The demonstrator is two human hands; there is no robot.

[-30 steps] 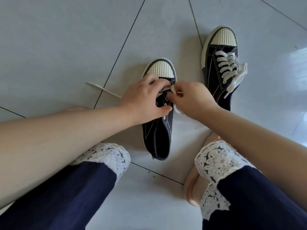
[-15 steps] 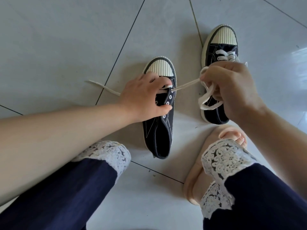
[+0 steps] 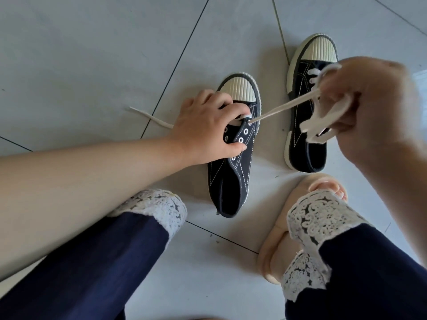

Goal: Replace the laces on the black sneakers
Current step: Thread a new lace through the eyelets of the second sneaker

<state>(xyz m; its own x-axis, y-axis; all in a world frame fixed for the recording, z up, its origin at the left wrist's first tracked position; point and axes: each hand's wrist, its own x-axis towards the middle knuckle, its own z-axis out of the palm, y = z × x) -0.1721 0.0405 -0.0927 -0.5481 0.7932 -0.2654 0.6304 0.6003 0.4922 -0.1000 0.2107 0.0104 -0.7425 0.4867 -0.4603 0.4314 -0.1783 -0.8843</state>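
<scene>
Lace (image 3: 284, 107) taut — R hand (image 3: 374, 105) grips, sneaker (image 3: 233, 181) held

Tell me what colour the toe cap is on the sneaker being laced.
Cream and ribbed toe cap, clearest in the head view.

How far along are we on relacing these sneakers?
Done: the far sneaker shows white lacing near its toe; the rest is hidden. In hand: the left hand steadies the near sneaker while the right hand holds the lace taut from a toe-end eyelet. Left: the other eyelets sit empty.
</scene>
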